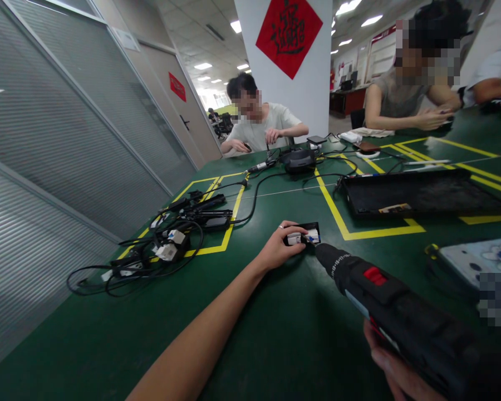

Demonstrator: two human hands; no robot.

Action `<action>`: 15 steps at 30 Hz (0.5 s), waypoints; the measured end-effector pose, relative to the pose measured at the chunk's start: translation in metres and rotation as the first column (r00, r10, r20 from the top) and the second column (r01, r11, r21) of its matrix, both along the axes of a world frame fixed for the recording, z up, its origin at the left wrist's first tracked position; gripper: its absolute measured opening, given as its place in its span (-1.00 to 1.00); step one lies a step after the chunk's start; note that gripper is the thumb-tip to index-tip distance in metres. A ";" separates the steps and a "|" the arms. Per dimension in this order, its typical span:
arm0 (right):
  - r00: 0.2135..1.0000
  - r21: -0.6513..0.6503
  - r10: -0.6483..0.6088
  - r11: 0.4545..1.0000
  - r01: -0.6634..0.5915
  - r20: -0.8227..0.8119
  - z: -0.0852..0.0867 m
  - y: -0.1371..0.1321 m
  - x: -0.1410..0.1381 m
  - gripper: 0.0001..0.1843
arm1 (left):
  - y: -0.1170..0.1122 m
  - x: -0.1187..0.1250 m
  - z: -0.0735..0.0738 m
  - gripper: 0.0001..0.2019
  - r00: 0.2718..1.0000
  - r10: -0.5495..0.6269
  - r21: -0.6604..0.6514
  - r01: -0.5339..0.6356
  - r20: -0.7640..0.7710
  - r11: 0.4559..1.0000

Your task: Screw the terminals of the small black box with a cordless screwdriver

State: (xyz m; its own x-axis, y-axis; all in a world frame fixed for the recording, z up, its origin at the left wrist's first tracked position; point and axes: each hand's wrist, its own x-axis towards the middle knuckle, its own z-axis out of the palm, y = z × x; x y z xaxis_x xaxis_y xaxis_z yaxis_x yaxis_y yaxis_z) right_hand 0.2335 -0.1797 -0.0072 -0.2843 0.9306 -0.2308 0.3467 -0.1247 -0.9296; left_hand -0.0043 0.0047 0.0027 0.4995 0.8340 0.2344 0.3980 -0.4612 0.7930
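- Box (311, 226) on the green table (108, 334): left hand (284, 242) clasps it, curled around one end.
- Right hand (392, 367) grips the drill (390, 301), pointing at the box.
- Box looks black, white parts (313, 234) inside.

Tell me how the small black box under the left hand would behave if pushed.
The black box is probably light, looking no bigger than the left hand on it. Its straight walls suggest stiffness. Lying low on the table, it would likely slide, not tip.

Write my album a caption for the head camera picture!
Right hand points a power drill at a small black case that the left hand holds on the green table.
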 end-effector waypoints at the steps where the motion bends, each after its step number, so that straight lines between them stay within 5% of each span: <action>1: 1.000 0.007 0.010 1.000 -0.010 0.027 -0.001 0.002 -0.001 -0.79 | 0.000 0.000 0.000 -0.71 1.000 0.002 -0.001 -0.002 0.003 1.000; 11: 0.980 0.150 -0.037 0.989 0.008 0.194 0.016 0.004 -0.005 -0.90 | -0.001 0.000 0.002 -0.71 1.000 0.006 -0.024 -0.006 -0.009 1.000; 15: 0.985 0.084 0.018 0.996 -0.033 0.174 0.020 0.004 -0.005 -0.88 | -0.001 0.000 0.001 -0.72 1.000 0.002 0.014 -0.002 -0.016 1.000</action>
